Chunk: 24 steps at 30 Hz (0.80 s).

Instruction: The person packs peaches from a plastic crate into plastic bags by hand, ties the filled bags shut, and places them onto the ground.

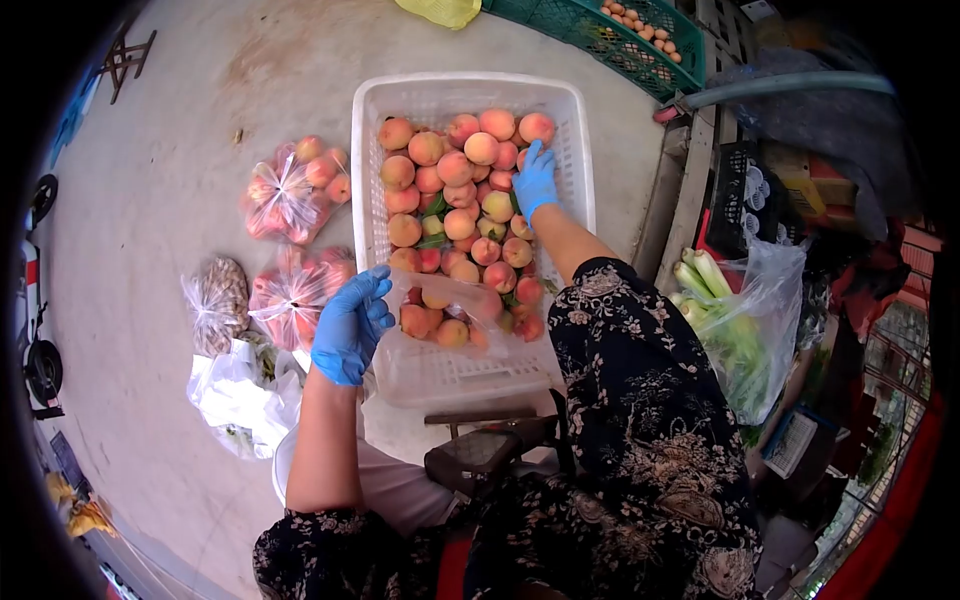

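Floral sleeve (645, 385), left hand (352, 325) holding clear bag (462, 300) — right hand (536, 180) at peaches (455, 168).

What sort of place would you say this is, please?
Probably a produce stall or packing spot: a white crate of peaches, tied plastic bags of fruit, and a clear bag of green stalks.

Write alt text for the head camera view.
A blue-gloved right hand reaches into peaches filling a white plastic crate, while the blue-gloved left hand holds a clear plastic bag over its near end. Bags of fruit sit on the floor to the left; bagged green stalks lie to the right.
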Each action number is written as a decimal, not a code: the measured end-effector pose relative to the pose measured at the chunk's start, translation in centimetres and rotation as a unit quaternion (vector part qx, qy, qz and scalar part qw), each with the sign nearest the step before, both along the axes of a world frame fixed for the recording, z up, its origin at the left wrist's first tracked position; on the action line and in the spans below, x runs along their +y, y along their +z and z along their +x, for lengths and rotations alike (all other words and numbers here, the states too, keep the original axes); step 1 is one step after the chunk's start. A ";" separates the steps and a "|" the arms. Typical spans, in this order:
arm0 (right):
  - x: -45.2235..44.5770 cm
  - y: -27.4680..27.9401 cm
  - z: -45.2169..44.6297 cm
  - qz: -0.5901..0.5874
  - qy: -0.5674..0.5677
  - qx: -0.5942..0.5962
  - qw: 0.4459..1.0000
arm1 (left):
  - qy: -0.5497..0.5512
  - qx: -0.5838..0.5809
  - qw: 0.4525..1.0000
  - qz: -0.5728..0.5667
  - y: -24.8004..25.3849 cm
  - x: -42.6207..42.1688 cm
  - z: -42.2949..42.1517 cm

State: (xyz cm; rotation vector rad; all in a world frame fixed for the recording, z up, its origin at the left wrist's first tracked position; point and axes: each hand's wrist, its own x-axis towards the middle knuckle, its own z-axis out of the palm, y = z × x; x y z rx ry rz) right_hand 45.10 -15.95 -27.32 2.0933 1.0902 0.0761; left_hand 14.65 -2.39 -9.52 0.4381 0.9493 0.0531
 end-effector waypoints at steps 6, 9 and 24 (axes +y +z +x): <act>-0.6 -0.5 0.6 0.063 0.011 0.037 0.997 | -0.040 0.015 0.997 0.072 -0.4 0.0 -0.3; 0.1 1.9 -0.1 0.127 -0.053 0.148 0.979 | -0.040 0.005 0.996 0.077 -0.2 -0.1 -0.7; -3.0 10.4 -17.7 0.147 -0.187 0.859 0.453 | -0.095 0.002 0.992 0.087 1.8 -0.8 -1.7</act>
